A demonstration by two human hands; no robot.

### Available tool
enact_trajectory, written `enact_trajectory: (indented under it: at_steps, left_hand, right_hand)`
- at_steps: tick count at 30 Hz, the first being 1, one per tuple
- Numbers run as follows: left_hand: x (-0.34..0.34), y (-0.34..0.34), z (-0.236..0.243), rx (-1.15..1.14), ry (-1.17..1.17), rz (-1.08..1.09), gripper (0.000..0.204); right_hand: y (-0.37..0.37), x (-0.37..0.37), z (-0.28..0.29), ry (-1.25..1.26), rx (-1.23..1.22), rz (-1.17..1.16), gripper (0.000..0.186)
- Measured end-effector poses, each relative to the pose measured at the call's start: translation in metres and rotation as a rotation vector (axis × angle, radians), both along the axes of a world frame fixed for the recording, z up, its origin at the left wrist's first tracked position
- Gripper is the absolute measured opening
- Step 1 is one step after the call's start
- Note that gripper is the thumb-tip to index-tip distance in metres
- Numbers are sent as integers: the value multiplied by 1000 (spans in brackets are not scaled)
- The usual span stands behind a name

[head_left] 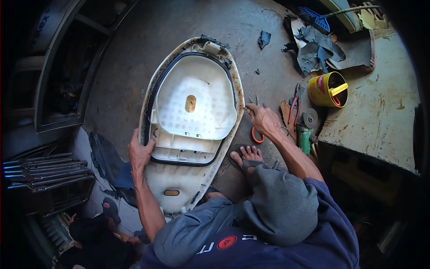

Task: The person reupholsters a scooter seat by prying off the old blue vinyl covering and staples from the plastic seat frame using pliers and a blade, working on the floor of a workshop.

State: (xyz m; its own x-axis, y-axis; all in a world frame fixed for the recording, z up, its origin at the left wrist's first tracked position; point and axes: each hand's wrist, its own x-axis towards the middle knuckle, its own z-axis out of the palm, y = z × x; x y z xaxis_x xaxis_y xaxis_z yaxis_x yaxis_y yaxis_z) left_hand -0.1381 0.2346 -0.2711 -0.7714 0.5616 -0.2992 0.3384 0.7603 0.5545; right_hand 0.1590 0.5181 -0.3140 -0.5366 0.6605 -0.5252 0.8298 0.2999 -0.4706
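Observation:
A white plastic motorcycle seat base [179, 121] lies in front of me, underside up, its rim stained brown. A black rubber seal [189, 164] runs around its raised middle part. My left hand [140, 150] grips the left edge, thumb over the rim and fingers hidden beneath. At the right edge, my right hand [264, 120] has its fingers pinched together against the rim; anything between them is too small to make out. Torn black scraps [214, 41] cling to the base's far end. Orange-handled scissors [256, 136] lie partly hidden just below my right hand.
Red-handled pliers [294, 107] and a green angle grinder [305, 133] lie to the right. Beyond them, a yellow can [319, 91] sits beside a pale worn board [380, 103]. Torn dark covering pieces [316, 49] are heaped far right. Another person [96, 237] is at lower left.

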Motion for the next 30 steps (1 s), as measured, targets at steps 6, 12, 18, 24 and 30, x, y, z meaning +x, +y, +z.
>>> enact_trajectory:
  at_steps: [6, 12, 18, 24, 30]
  left_hand:
    - [2, 10, 8, 3, 37, -17, 50]
    - [3, 15, 14, 28, 25, -34, 50]
    - [-6, 5, -7, 43, 20, -35, 50]
    - [-6, -6, 0, 51, -20, -17, 53]
    - [-4, 1, 0, 29, -6, -19, 49]
  right_hand:
    - [-20, 3, -11, -120, 56, 72, 31]
    - [-33, -16, -14, -204, 158, 177, 28]
    - [-31, 11, -59, 184, -85, -52, 40]
    - [-40, 11, -17, -37, 5, 85, 35]
    - [-52, 5, -21, -115, -29, 92, 35]
